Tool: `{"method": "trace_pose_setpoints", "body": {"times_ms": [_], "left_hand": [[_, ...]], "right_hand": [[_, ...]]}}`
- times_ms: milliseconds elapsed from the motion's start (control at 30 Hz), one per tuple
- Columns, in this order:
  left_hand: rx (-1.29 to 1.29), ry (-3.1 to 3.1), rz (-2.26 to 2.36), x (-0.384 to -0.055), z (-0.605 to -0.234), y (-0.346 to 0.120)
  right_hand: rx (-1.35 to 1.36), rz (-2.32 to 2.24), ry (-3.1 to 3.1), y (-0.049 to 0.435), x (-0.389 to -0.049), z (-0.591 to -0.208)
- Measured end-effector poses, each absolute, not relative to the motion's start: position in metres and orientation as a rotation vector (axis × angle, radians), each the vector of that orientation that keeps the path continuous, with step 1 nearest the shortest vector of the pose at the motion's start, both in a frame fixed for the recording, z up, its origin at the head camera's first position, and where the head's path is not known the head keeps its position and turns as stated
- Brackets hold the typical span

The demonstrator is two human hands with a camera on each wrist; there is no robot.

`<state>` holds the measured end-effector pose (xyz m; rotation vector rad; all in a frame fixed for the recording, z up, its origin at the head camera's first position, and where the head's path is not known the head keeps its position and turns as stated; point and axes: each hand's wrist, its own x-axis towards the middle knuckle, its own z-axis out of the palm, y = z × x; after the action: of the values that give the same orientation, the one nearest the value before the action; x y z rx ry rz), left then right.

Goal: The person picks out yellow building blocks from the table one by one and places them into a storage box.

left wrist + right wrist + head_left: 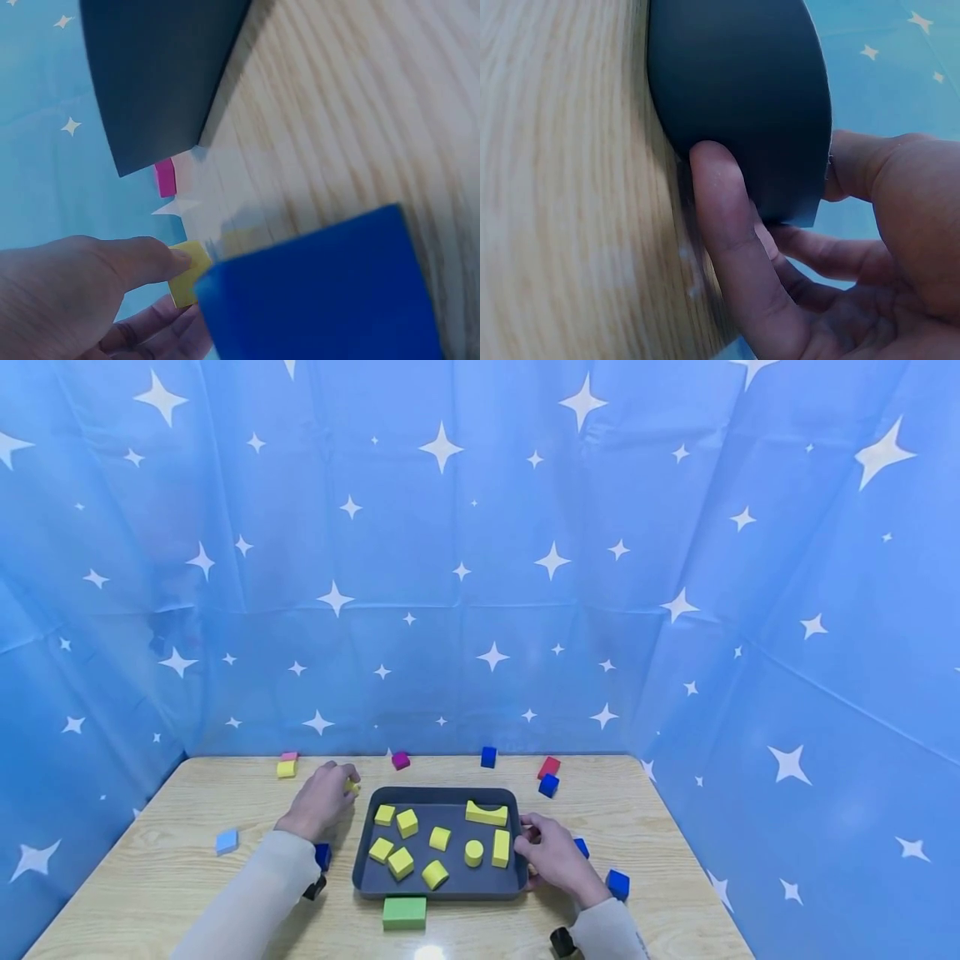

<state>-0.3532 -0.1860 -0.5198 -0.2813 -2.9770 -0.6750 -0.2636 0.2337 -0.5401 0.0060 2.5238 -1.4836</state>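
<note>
Left of the tray, my left hand [321,800] pinches a small yellow block [193,281] between thumb and fingers. A dark grey tray [442,893] stands mid-table with several yellow blocks inside, among them an arch-cut block [486,814], a cylinder [473,853] and a cube [401,863]. My right hand [558,856] grips the tray's right side, its thumb at the rim and its fingers against the outer wall [735,82]. Close under the left wrist lies a blue block [322,292].
A green block [404,913] lies before the tray. Toward the back are another yellow block [287,769], a magenta block [401,761], a dark blue block [489,757] and a red block [549,767]. A light blue block [227,842] sits left; a blue block [618,884] sits right.
</note>
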Motion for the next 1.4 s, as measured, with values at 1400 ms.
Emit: {"method": "trace_pose_setpoints", "body": {"times_ms": [1400], "left_hand": [[-0.481,-2.796,-0.642,-0.317,-0.487,-0.151]], "right_hand": [[0.041,-1.471,2.540,0.231,-0.262,-0.538]]}}
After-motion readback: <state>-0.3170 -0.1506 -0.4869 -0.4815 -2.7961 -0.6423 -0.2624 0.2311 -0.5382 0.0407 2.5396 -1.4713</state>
